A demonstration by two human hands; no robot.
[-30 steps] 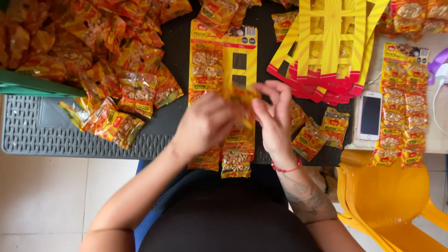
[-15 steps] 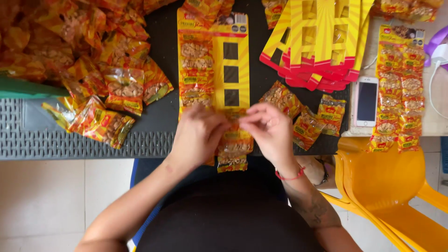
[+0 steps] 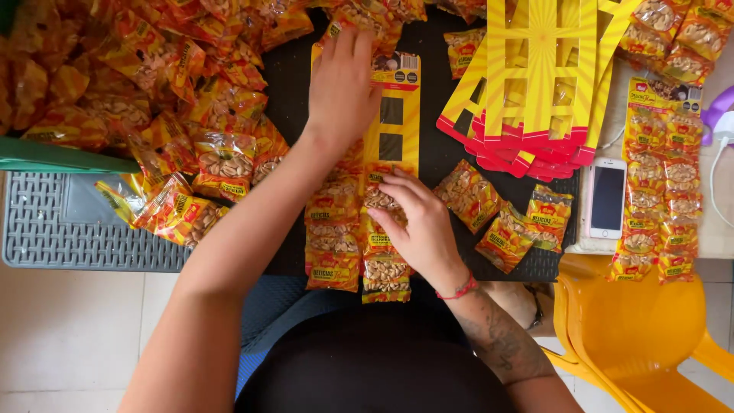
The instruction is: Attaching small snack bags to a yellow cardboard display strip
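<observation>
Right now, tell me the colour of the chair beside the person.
Yellow: the chair shows in the head view, at lower right.

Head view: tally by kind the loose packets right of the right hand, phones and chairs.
Loose peanut packets right of the right hand: 3
White phone: 1
Yellow chair: 1
Total: 5
</observation>
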